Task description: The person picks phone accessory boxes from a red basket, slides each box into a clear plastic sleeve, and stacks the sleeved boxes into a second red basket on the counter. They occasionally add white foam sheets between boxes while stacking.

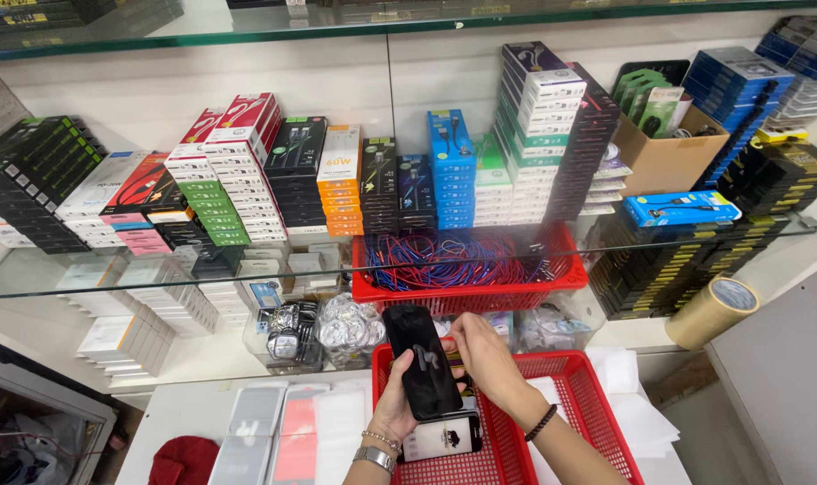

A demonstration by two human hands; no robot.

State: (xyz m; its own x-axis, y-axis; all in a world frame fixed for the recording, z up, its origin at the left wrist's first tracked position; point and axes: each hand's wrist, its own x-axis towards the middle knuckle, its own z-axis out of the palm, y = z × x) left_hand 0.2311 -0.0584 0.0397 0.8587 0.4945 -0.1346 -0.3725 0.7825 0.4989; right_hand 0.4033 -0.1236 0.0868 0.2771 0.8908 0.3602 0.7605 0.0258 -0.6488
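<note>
— Black and glossy: what is that slab the left hand (397, 409) has hold of?

— A dark phone-shaped slab (422, 360), standing nearly upright and leaning a little to the left. The left hand grips it from below and behind, thumb laid along its near left edge, the other fingers hidden behind it. So that hand is closed around the slab, not spread.

— And the right hand (483, 357)?

— It comes in from the right, touching the slab's right edge. Its fingers (454, 334) are pinched narrow against the upper part of that edge. Whether they hold anything thin between them, I cannot tell.

— Anything else in the left hand?

— Just under the slab, against the left palm, lies a flat white card or pack with a dark print (441, 437). It seems held in the same grip, though the contact is partly hidden.

— What is beneath both hands?

— A red plastic basket (597, 395), mesh-sided, directly below and to the right of them. The right forearm crosses over it, a dark bead bracelet (541, 422) on the wrist. The left wrist bears a metal watch (374, 458) and a thin chain.

— And beyond the hands?

— Straight past the fingertips, a second red basket of tangled red and blue cables (467, 262) on a glass shelf (85, 274). Left of the left hand, flat grey and red packs (278, 431) lie on the white counter.
</note>
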